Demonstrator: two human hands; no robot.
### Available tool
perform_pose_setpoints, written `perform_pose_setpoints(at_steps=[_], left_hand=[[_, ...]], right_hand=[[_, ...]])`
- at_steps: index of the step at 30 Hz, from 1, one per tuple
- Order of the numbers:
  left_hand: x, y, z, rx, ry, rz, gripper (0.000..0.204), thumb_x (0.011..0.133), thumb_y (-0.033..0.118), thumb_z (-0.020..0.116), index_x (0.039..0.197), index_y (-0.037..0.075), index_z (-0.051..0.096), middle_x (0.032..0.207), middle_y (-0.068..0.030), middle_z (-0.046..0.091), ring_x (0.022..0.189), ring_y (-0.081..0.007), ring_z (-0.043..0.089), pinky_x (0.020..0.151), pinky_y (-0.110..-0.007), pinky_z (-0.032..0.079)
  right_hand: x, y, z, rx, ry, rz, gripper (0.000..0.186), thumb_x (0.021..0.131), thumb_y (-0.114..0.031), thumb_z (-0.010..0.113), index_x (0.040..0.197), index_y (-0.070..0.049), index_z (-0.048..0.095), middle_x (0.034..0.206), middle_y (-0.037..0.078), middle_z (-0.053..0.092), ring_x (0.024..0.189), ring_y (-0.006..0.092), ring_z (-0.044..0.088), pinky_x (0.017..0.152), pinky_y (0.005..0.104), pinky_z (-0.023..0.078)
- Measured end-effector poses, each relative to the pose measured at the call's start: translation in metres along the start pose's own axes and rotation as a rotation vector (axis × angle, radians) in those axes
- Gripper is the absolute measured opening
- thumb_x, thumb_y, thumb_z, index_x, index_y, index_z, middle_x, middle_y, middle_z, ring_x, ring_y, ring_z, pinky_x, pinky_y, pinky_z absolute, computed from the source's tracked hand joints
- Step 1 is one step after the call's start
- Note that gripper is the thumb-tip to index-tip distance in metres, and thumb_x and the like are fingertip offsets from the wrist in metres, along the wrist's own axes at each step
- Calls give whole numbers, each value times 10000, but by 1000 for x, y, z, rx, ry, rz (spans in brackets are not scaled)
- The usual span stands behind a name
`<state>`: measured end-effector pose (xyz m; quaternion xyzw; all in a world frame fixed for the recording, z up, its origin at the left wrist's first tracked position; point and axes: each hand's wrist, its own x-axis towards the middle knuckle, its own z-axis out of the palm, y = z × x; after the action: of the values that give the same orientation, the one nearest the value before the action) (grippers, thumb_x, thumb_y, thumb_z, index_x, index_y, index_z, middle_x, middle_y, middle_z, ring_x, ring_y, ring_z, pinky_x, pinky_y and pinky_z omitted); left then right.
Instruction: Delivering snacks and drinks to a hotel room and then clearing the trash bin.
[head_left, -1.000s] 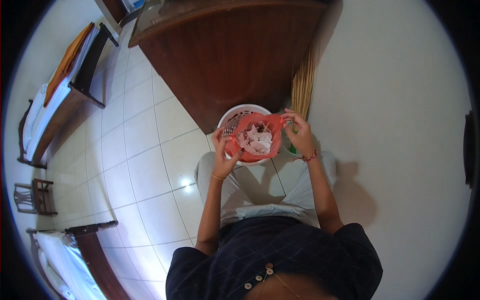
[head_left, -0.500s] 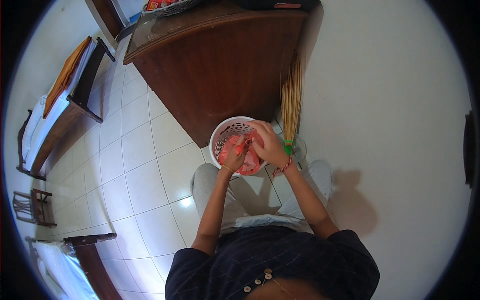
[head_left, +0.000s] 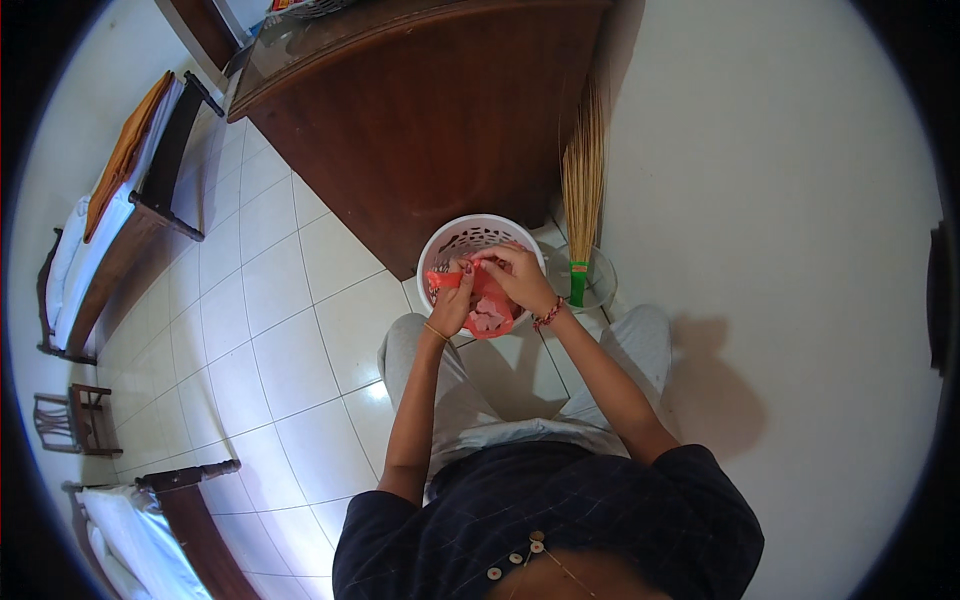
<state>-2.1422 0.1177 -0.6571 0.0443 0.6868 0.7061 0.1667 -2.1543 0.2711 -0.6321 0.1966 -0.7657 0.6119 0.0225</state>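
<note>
A white perforated basket (head_left: 428,252) stands on the floor in front of my knees. Inside its opening is a thin red plastic bag (head_left: 491,316), bunched up, with something pale showing through or in it. My left hand (head_left: 455,303) grips the bag's left part, and a red flap sticks out beside the thumb. From the right, my right hand (head_left: 522,280) pinches the top of the bag close to the left fingertips. Both hands are over the basket, and the fingers partly hide the bag's gathered top.
Behind the basket rises a dark wooden cabinet (head_left: 400,130). A stick broom (head_left: 582,190) with a green binding leans by the wall, beside a round clear container (head_left: 603,280). Beds (head_left: 110,240) and a wooden chair (head_left: 75,420) stand far left on the tiled floor (head_left: 290,365).
My hands have drawn closer together at the bag's top, with the right fingers now pinching. A red flap now sticks out left of my left hand. The view has shifted slightly.
</note>
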Motion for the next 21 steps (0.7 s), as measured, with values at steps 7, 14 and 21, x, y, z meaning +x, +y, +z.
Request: perform_pose_setpoints(at_steps=[7, 14, 21], left_hand=[[3, 1, -12, -143, 69, 53, 122, 855, 164, 500, 817, 48, 498, 710, -8, 498, 643, -92, 491, 584, -237, 418], [-13, 9, -7, 917, 125, 610, 116, 653, -8, 515, 769, -12, 524, 791, -105, 544, 764, -272, 541, 682, -356, 439], [-23, -6, 22, 964, 408, 770, 203, 705, -18, 492, 897, -42, 552, 1011, -148, 525, 985, -299, 507, 903, -424, 380]], right_hand=[[-40, -16, 13, -444, -23, -315, 164, 710, -23, 535, 863, -12, 594, 821, 108, 585, 821, 252, 536, 753, 315, 427], [-29, -4, 13, -300, 233, -154, 207, 764, -53, 476, 959, -23, 539, 970, 104, 551, 909, 261, 509, 827, 340, 392], [2, 14, 6, -289, 62, -114, 188, 820, -149, 497, 918, -17, 590, 954, 107, 573, 907, 242, 505, 848, 339, 366]])
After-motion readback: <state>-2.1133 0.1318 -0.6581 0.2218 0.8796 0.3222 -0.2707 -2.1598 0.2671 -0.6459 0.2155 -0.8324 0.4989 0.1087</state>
